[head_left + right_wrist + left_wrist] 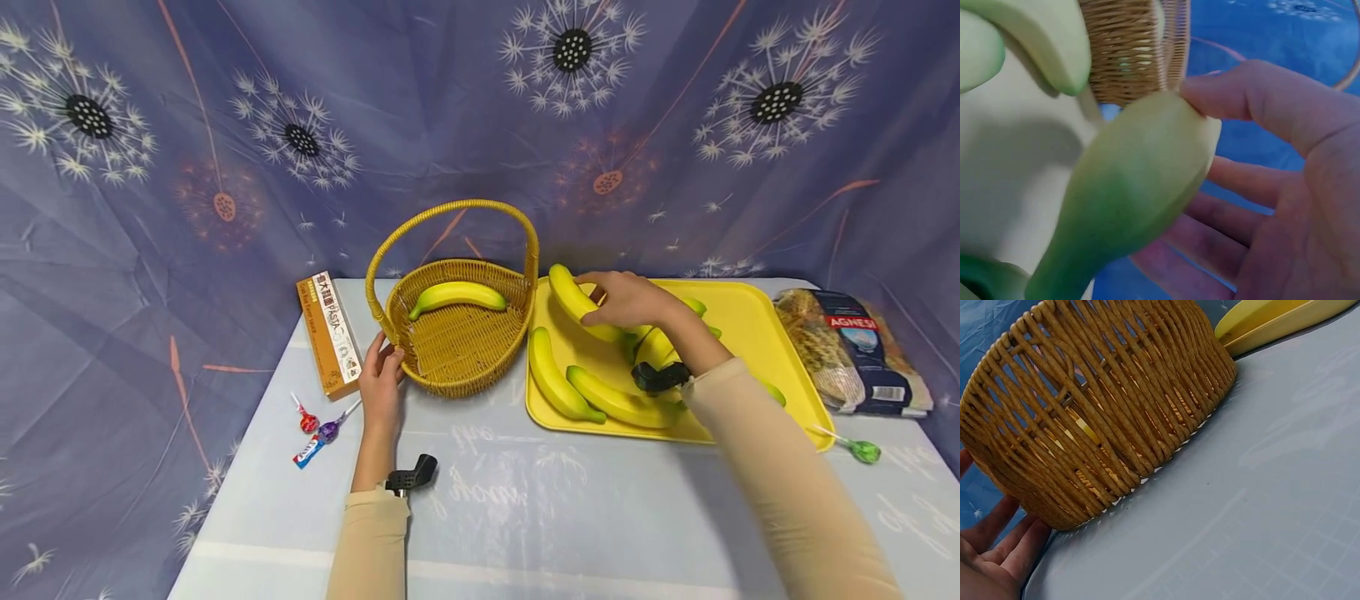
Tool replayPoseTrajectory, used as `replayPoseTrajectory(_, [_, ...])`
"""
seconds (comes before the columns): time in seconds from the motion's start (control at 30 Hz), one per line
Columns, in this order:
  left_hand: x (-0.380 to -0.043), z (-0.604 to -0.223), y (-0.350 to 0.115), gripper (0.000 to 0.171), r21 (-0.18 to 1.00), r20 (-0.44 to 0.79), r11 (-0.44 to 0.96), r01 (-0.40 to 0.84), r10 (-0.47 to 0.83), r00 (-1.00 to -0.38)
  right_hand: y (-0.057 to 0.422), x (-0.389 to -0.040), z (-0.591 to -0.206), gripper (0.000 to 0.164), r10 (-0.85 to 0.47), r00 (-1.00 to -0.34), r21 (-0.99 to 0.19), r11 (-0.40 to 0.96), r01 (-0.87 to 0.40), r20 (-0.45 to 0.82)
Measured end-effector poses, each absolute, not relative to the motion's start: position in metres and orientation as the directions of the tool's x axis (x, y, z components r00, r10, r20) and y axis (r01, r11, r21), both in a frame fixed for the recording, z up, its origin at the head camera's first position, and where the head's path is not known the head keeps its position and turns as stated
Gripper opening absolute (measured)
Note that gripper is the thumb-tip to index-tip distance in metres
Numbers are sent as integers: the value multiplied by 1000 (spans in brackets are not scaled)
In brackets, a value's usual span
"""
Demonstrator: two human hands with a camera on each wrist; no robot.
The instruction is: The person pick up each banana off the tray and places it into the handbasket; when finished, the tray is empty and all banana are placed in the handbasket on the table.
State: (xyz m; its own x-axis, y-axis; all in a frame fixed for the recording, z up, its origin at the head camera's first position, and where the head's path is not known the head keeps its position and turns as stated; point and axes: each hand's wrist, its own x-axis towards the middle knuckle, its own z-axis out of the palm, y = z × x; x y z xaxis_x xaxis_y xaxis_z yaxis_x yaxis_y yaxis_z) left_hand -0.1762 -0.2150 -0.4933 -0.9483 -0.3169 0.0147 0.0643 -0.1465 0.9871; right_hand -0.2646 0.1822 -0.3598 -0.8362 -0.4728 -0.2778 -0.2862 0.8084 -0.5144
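Facing dandelion drapery across table, right hand pinches banana, left spreads against basket.

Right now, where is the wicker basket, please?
In the head view, the wicker basket stands just left of the yellow tray and right of the pasta box, with the left hand touching its left side.

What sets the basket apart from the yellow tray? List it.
The basket is woven and golden-brown; the tray is smooth and yellow. The basket has a tall arched handle; the tray shows none. The basket contains one banana; the tray, several. Both rest on the table.
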Motion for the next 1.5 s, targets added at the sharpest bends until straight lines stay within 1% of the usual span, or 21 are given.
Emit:
replayPoseTrajectory(0.13, [-174, -490, -215, 52, 988, 13, -144, 59, -302, -953, 188, -254, -353, 77, -537, -798, -546, 769, -331, -272])
replayPoseTrajectory(0.3, [-168, -474, -210, 54, 990, 23, -130, 62, -285, -958, 187, -245, -346, 75, -578, -773, -571, 739, -359, -263])
replayPoseTrajectory(0.4, [-164, -466, -206, 54, 991, 29, -116, 66, -297, -954, 183, -240, -340, 73, -624, -733, -605, 702, -375, -270])
replayPoseTrajectory(0.5, [-165, -467, -207, 53, 991, 22, -121, 62, -311, -950, 178, -236, -334, 72, -669, -696, -623, 667, -409, -260])
replayPoseTrajectory(0.63, [-171, -480, -212, 52, 988, 7, -145, 57, -324, -946, 164, -235, -326, 71, -705, -664, -617, 643, -454, -247])
replayPoseTrajectory(0.7, [-173, -486, -213, 52, 989, 10, -138, 59, -332, -943, 156, -237, -322, 70, -725, -641, -617, 631, -471, -251])
replayPoseTrajectory(0.83, [-174, -487, -211, 51, 992, 29, -107, 69, -337, -941, 137, -244, -309, 69, -765, -590, -614, 601, -511, -258])
replayPoseTrajectory(1.0, [-175, -492, -210, 50, 991, 31, -108, 73, -344, -938, 110, -251, -296, 66, -816, -522, -573, 558, -600, -247])
replayPoseTrajectory(1.1, [-173, -492, -211, 50, 993, 19, -107, 58, -339, -941, 92, -257, -294, 64, -826, -494, -530, 556, -640, -271])
replayPoseTrajectory(1.13, [-173, -492, -211, 50, 993, 19, -105, 57, -336, -942, 87, -259, -293, 64, -827, -488, -514, 557, -652, -278])
replayPoseTrajectory(1.3, [-173, -489, -211, 50, 991, 24, -115, 65, -324, -946, 65, -271, -293, 63, -796, -504, -428, 606, -671, -337])
replayPoseTrajectory(1.37, [-173, -488, -211, 50, 991, 20, -116, 61, -325, -945, 57, -275, -293, 63, -780, -513, -407, 625, -666, -358])
replayPoseTrajectory(1.5, [-173, -488, -211, 49, 993, 18, -105, 57, -340, -940, 46, -279, -295, 64, -752, -510, -377, 654, -656, -417])
